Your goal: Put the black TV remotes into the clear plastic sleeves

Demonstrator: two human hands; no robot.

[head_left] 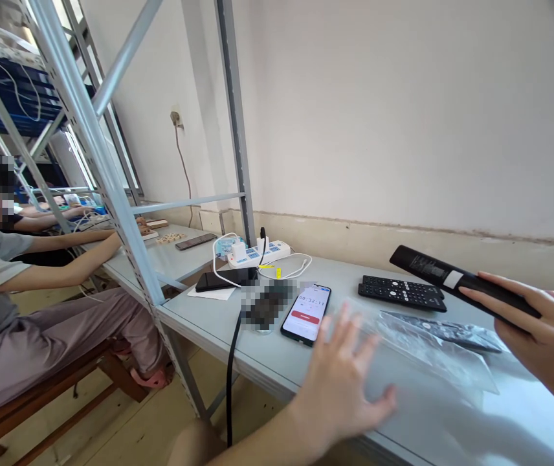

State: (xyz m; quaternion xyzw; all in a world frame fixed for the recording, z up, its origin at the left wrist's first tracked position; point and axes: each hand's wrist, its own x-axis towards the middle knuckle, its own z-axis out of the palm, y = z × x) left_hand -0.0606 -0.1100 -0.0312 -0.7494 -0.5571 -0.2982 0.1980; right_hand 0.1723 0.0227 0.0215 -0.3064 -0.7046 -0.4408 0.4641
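My right hand (543, 323) grips a black remote control (432, 268) near its end, with the underside and a white label facing me. The remote is held up over the right part of the table. My left hand (340, 375) has its fingers spread and holds nothing. It hovers over the near edge, beside a phone (307, 313) whose lit screen shows a timer. Two black remotes (400, 292) lie together on the table beyond. Under my right hand lies a clear plastic bag (432, 343) with another dark remote (466, 333) in or beneath it; I cannot tell which.
A white power strip (260, 254) with plugs and cables sits at the back, near a dark phone (223, 279). A metal frame post (97, 155) rises at the table's left end. Further left, a seated person (24, 272) works at an adjoining table. A black cable (232, 382) hangs over the front edge.
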